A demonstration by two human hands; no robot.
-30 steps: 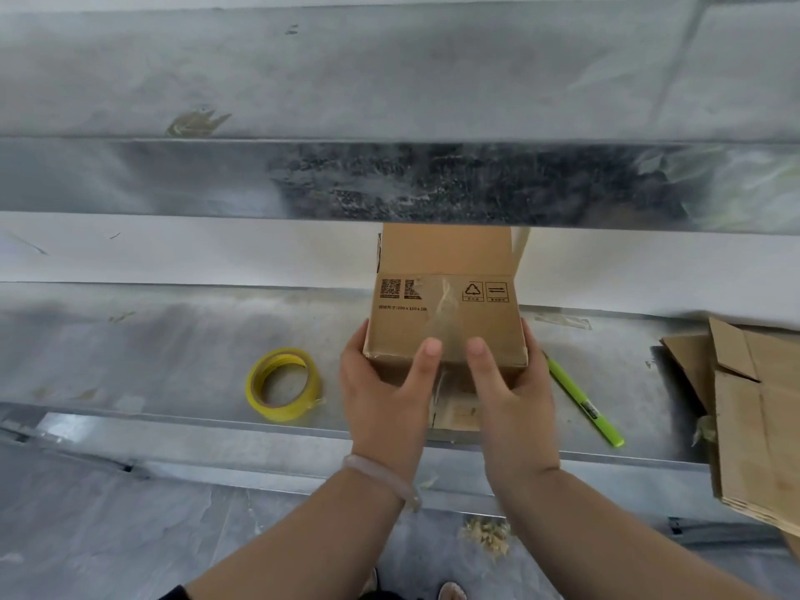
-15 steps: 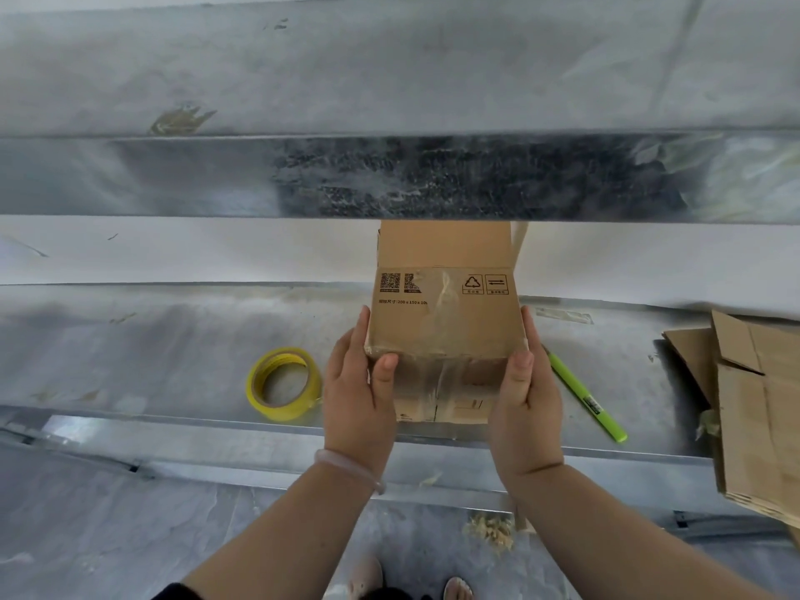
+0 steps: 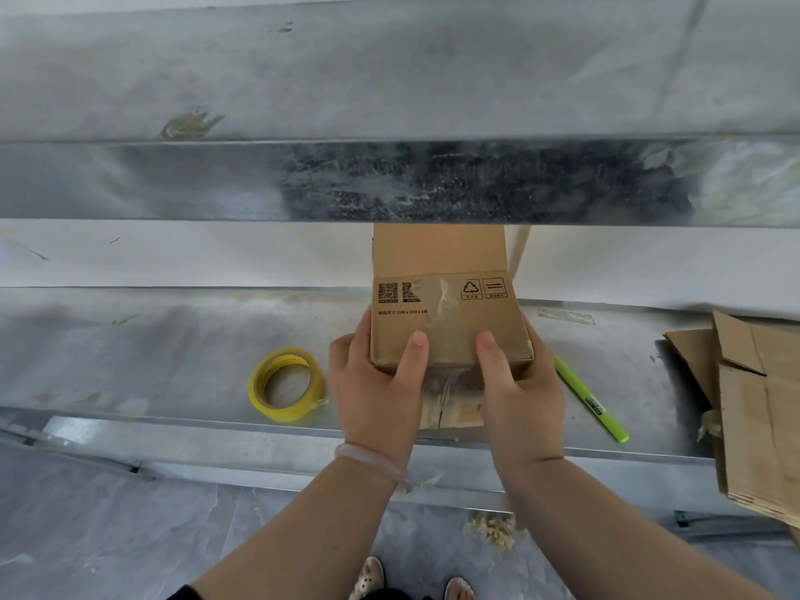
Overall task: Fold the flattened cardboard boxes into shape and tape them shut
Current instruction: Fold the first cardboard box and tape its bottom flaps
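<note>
A small brown cardboard box [image 3: 446, 313] stands on the metal shelf [image 3: 173, 339], its printed side up and clear tape running over its near edge. Its far flap [image 3: 437, 249] stands open against the wall. My left hand [image 3: 372, 387] grips the box's near left corner, thumb pressed on top. My right hand [image 3: 519, 383] grips the near right corner, thumb also on top. A roll of yellow tape [image 3: 285, 385] lies on the shelf to the left of my left hand.
A green pen-like cutter [image 3: 591, 398] lies right of the box. Flattened cardboard boxes [image 3: 757, 404] are stacked at the shelf's right end. A second metal shelf [image 3: 389, 179] overhangs just above. Scraps of tape [image 3: 491, 530] lie on the floor by my feet.
Both thumbs slid up from the box's near face onto its top. The box stays in place on the shelf.
</note>
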